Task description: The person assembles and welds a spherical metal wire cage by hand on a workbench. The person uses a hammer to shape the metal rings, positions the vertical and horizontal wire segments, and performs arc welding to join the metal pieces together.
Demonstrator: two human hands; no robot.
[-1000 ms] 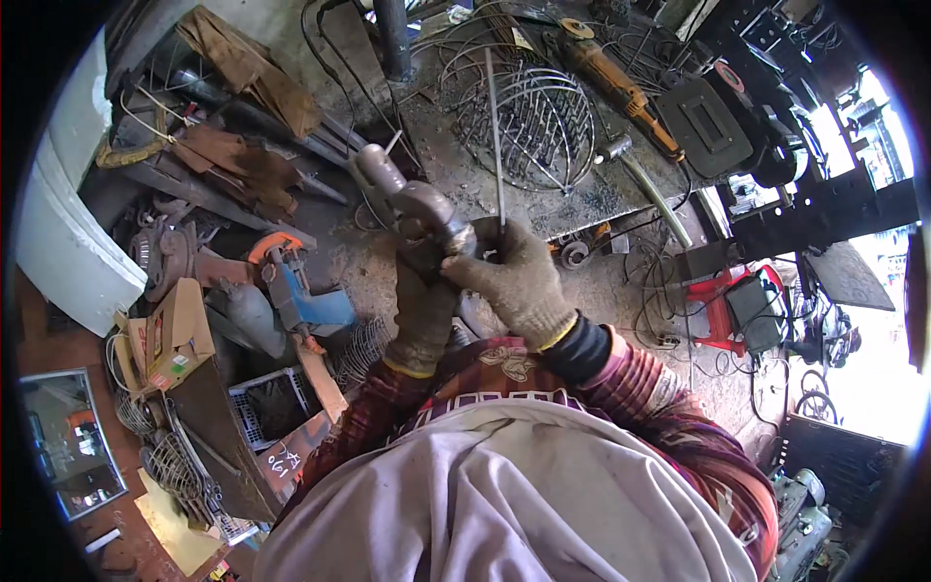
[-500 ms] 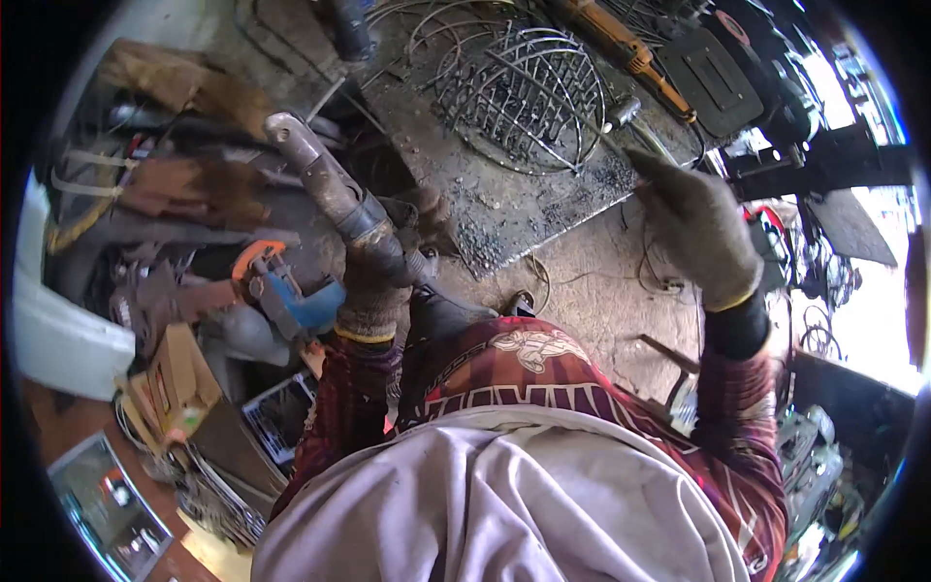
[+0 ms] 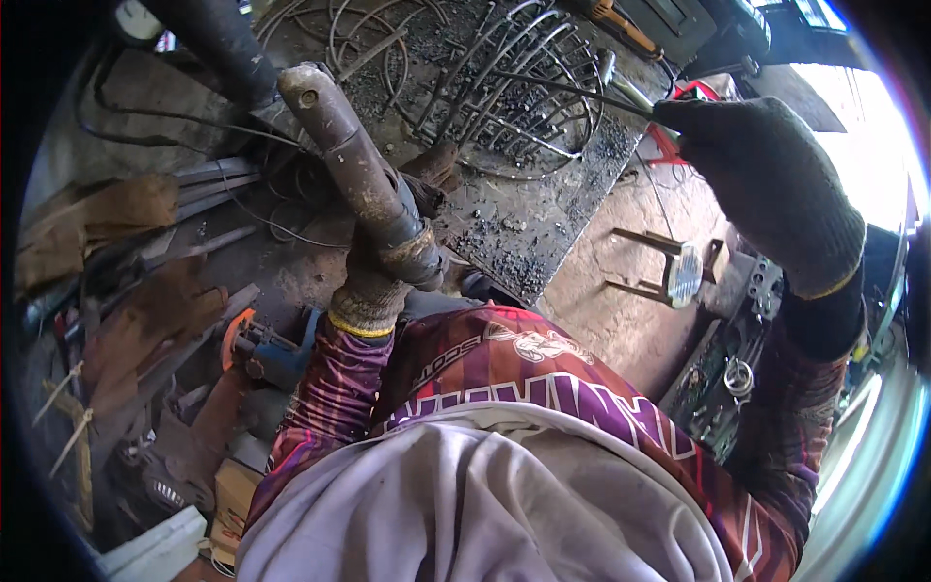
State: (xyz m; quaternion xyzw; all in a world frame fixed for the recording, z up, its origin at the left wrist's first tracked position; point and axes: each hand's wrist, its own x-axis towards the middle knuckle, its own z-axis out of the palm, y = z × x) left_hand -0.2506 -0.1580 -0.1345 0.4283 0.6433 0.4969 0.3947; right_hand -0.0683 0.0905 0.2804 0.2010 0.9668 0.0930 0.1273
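My left hand (image 3: 373,291), in a knitted work glove with a yellow cuff, is wrapped round a thick, scuffed metal pipe (image 3: 354,170). The pipe slants up and away, a collar just above my fist. Out to the right, my gloved right hand (image 3: 776,179) is closed at the fingertips on a thin dark metal rod (image 3: 572,89), which points left across a round cage of bent bars (image 3: 514,97). A hammer-like tool (image 3: 608,66) shows by the rod, its pale handle running toward my fingers; whether I hold it too, I cannot tell.
The cage stands on a metal-topped table (image 3: 558,218) strewn with dark bits. An orange power tool (image 3: 626,29) lies at its far side. A small stool (image 3: 684,274) stands on the floor to the right. Wood pieces (image 3: 107,213) and a blue-and-orange grinder-like tool (image 3: 262,344) are at left.
My right hand has moved right and slightly up; the rod in it lies flatter. My left hand has shifted only a little, and the pipe's far end is higher. The view has turned.
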